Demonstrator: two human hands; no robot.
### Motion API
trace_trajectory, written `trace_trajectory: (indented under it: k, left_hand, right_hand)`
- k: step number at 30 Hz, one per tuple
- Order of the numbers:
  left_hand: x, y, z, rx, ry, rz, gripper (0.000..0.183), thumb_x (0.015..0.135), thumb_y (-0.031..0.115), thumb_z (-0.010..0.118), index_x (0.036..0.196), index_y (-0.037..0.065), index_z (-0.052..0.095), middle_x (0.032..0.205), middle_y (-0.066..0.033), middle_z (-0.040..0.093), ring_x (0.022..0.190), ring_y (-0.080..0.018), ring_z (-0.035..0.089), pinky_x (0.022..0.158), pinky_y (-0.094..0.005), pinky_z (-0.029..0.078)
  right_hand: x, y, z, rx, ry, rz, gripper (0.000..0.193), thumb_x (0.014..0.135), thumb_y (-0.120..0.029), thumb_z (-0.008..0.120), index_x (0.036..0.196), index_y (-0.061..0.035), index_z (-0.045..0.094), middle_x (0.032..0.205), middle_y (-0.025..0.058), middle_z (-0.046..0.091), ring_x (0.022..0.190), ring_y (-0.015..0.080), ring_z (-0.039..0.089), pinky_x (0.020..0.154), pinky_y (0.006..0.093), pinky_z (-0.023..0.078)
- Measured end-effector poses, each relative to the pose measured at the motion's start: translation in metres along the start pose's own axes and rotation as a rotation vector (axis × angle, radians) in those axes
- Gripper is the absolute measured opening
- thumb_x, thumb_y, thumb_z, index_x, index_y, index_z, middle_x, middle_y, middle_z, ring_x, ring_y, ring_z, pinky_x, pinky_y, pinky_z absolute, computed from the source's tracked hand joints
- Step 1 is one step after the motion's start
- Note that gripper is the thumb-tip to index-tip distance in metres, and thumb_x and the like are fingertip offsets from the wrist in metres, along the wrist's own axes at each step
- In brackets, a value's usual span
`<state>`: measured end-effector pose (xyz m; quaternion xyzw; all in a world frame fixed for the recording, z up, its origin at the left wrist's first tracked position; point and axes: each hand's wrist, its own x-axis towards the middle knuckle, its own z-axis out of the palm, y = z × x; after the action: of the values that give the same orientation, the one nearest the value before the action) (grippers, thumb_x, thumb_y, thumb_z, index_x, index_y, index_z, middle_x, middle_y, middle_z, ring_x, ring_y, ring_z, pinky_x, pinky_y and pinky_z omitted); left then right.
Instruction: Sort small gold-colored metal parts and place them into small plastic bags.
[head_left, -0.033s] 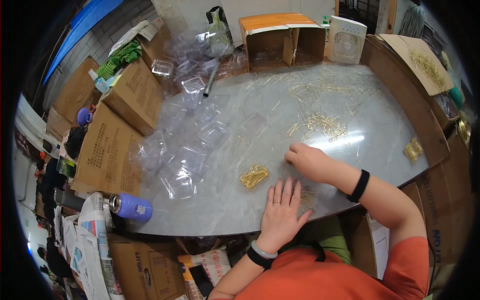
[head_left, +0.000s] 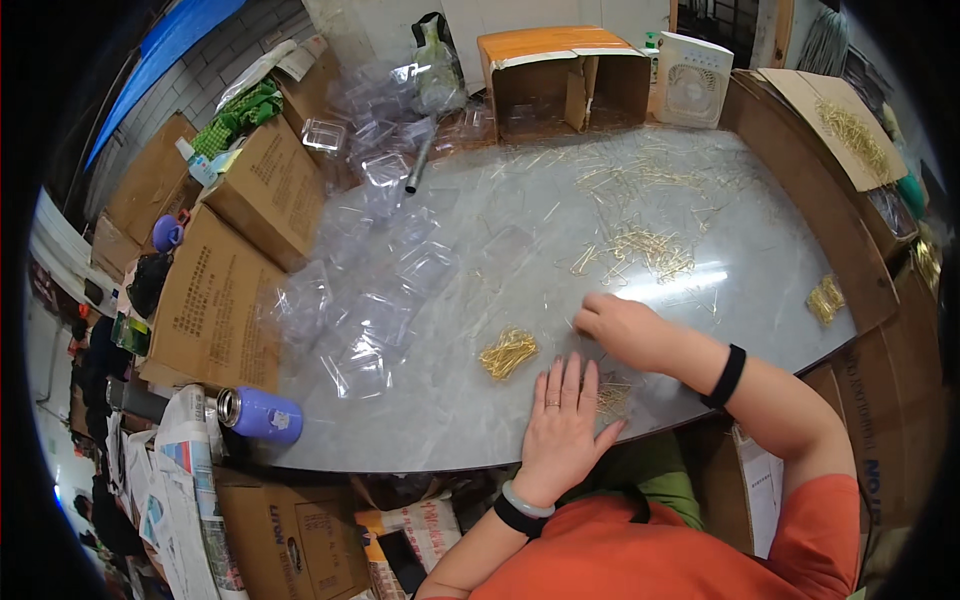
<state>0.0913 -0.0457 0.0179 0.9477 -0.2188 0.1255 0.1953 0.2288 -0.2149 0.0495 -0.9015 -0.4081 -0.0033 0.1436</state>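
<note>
My left hand (head_left: 562,425) lies flat near the table's front edge, its fingers stretched out. Partly under its thumb side is a small batch of thin gold hooks (head_left: 613,398). Just beyond it, my right hand (head_left: 625,330) is closed, fingers curled with the tips together; whatever they hold, if anything, is too small or hidden to make out. A compact pile of gold hooks (head_left: 508,353) sits to the left, just past my left fingertips. Farther off, beyond my right hand, spreads a loose heap of gold hooks (head_left: 645,252).
Clear plastic boxes (head_left: 380,320) cover the table's left side, near a metal tube (head_left: 420,165). A purple flask (head_left: 262,415) lies at the front left. Cardboard boxes (head_left: 225,300) wall the left. An open carton (head_left: 565,85) stands at the back. Another hook bundle (head_left: 826,300) rests far right.
My right hand has shifted slightly to the right and toward me, still closed. My left hand stays almost in place.
</note>
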Motion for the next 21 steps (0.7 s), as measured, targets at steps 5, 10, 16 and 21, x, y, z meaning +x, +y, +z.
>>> trace_trajectory:
  k: [5,10,16,21]
  left_hand:
    - [-0.001,0.000,0.002,0.031,0.007,-0.028,0.096,0.093,0.054,0.065,0.153,-0.012,0.031,0.157,-0.0286,0.035,0.149,-0.0436,0.031,0.124,-0.0544,0.022]
    - [-0.001,0.000,-0.001,0.020,-0.046,-0.051,0.097,0.093,0.054,0.067,0.154,-0.012,0.029,0.159,-0.0278,0.033,0.150,-0.0433,0.029,0.125,-0.0543,0.021]
    - [-0.001,-0.003,-0.003,-0.098,-0.068,-0.012,0.097,0.092,0.048,0.071,0.155,-0.012,0.027,0.159,-0.0277,0.034,0.150,-0.0444,0.028,0.125,-0.0550,0.019]
    - [-0.013,-0.021,-0.017,-0.341,-0.032,-0.038,0.089,0.088,0.029,0.080,0.155,-0.004,0.033,0.156,-0.0271,0.037,0.146,-0.0455,0.034,0.120,-0.0528,0.029]
  right_hand:
    - [-0.045,-0.010,-0.012,0.051,-0.089,-0.103,0.026,0.086,-0.003,0.061,0.112,-0.0079,0.064,0.108,0.0113,0.061,0.104,0.0320,0.062,0.088,0.0426,0.052]
    - [-0.076,-0.018,-0.037,0.152,-0.102,-0.054,0.040,0.091,-0.022,0.068,0.127,-0.0054,0.062,0.126,0.0150,0.061,0.117,0.0358,0.058,0.101,0.0440,0.048]
    - [-0.120,-0.045,-0.002,0.111,0.085,0.080,0.086,0.089,-0.050,0.072,0.148,0.0039,0.041,0.154,0.0255,0.043,0.144,0.0434,0.039,0.121,0.0506,0.032]
    - [-0.105,-0.056,0.010,0.094,0.118,0.091,0.093,0.089,-0.055,0.070,0.150,0.0061,0.036,0.158,0.0265,0.037,0.149,0.0427,0.034,0.124,0.0513,0.026]
